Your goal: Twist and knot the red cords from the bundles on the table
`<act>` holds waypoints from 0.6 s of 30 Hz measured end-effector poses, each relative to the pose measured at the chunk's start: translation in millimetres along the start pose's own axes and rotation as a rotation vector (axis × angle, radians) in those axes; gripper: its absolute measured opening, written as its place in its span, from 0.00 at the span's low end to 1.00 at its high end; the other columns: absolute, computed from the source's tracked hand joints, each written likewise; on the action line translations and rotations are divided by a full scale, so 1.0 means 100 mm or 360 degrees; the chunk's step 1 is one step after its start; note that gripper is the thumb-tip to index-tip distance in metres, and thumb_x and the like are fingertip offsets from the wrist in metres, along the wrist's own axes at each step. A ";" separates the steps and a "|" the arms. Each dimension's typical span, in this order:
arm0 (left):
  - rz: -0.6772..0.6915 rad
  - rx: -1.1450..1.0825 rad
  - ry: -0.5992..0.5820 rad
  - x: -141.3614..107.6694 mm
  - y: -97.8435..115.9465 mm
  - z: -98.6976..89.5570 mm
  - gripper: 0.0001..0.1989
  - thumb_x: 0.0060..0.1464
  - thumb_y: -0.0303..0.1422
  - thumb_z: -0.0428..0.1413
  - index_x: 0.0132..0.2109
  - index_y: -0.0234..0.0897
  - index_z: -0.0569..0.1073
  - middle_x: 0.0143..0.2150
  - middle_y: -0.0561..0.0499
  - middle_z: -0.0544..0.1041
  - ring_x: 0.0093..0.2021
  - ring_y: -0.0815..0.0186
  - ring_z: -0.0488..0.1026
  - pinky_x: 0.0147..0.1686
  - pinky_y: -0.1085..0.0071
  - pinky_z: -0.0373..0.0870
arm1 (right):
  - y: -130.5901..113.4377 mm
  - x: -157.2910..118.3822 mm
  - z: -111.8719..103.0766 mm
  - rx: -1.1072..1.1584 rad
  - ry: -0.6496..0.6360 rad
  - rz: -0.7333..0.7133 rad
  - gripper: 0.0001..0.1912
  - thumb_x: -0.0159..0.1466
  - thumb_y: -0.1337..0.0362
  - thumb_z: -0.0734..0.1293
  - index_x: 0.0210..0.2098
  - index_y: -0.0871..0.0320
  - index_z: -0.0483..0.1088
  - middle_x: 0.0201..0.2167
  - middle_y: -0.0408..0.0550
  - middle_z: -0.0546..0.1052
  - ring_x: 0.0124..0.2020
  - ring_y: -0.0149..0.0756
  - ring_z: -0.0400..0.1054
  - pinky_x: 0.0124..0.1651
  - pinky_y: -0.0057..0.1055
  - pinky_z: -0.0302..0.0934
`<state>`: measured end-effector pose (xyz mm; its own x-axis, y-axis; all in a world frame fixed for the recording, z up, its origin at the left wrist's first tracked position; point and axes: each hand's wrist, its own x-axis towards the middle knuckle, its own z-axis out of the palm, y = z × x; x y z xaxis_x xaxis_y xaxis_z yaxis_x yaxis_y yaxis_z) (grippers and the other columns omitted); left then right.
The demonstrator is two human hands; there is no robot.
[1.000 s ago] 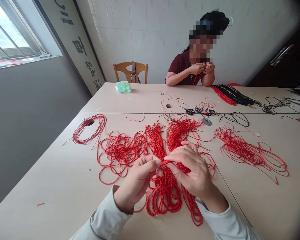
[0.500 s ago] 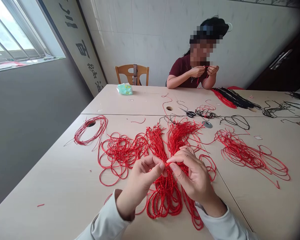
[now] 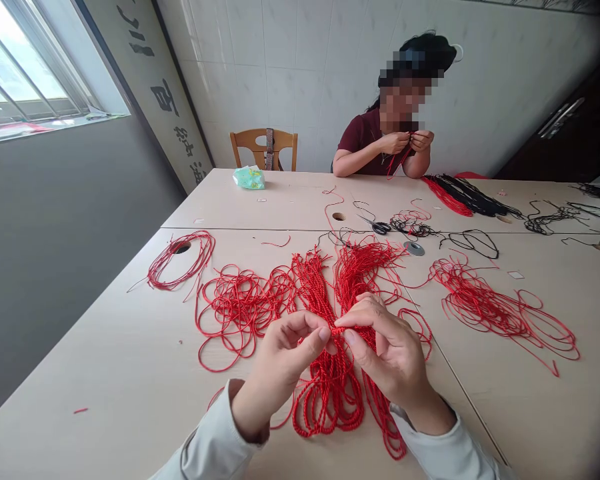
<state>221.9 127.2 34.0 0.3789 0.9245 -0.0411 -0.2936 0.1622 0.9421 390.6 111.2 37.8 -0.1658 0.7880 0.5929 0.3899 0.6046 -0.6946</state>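
My left hand (image 3: pixel 291 353) pinches a small piece of red cord (image 3: pixel 337 329) between thumb and forefinger. From the other side my right hand (image 3: pixel 393 350) holds the same cord with its thumb and index fingertips, close to the left fingertips. Directly beneath both hands lie bundles of twisted red cords (image 3: pixel 325 400), looped at the near end and frayed at the far end. A second twisted bundle (image 3: pixel 363 267) runs under my right hand. Loose red cord (image 3: pixel 240 300) is tangled to the left of my left hand.
Coiled red cord (image 3: pixel 155 275) lies at the left, more red cord (image 3: pixel 500 303) at the right. Scissors (image 3: pixel 380 227), a grey disc (image 3: pixel 414 249), black cords (image 3: pixel 480 197) and a green packet (image 3: pixel 249 178) sit farther back. Across the table (image 3: pixel 105 360), a person (image 3: pixel 365 143) handles red cord.
My right thumb and fingers have shifted slightly on the cord, showing a bit more red between the fingertips. The other person's hands have moved a little closer together.
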 end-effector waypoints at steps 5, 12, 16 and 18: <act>-0.0014 0.0015 0.0006 0.00 0.00 0.00 0.13 0.50 0.41 0.64 0.29 0.35 0.75 0.25 0.52 0.73 0.28 0.68 0.67 0.32 0.72 0.63 | 0.01 -0.03 0.00 0.0021 -0.0004 -0.0003 0.11 0.61 0.73 0.64 0.39 0.51 0.71 0.31 0.43 0.76 0.33 0.38 0.67 0.48 0.44 0.57; -0.0027 -0.0131 -0.0105 0.00 -0.02 0.00 0.10 0.53 0.38 0.63 0.30 0.35 0.76 0.25 0.53 0.74 0.27 0.71 0.68 0.32 0.75 0.64 | 0.00 -0.03 0.01 0.0020 -0.0008 -0.0004 0.12 0.60 0.74 0.63 0.39 0.52 0.70 0.30 0.43 0.75 0.33 0.37 0.67 0.47 0.44 0.58; -0.0062 -0.0200 -0.0133 0.00 -0.04 -0.01 0.10 0.53 0.37 0.63 0.30 0.35 0.76 0.25 0.53 0.75 0.27 0.71 0.69 0.32 0.75 0.64 | 0.00 -0.03 0.02 0.0016 -0.0001 -0.0027 0.12 0.61 0.74 0.63 0.39 0.51 0.70 0.30 0.43 0.75 0.33 0.37 0.66 0.47 0.44 0.58; -0.0084 -0.0227 -0.0142 0.00 -0.06 -0.02 0.09 0.53 0.37 0.62 0.31 0.35 0.76 0.25 0.53 0.75 0.28 0.71 0.69 0.33 0.75 0.64 | 0.00 -0.02 0.02 0.0005 -0.0006 -0.0027 0.12 0.61 0.74 0.63 0.39 0.51 0.70 0.31 0.43 0.75 0.33 0.37 0.66 0.48 0.45 0.57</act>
<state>221.9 126.5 27.9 0.4716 0.8802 -0.0533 -0.3907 0.2628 0.8822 388.6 109.6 35.6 -0.1760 0.7780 0.6031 0.3842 0.6183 -0.6856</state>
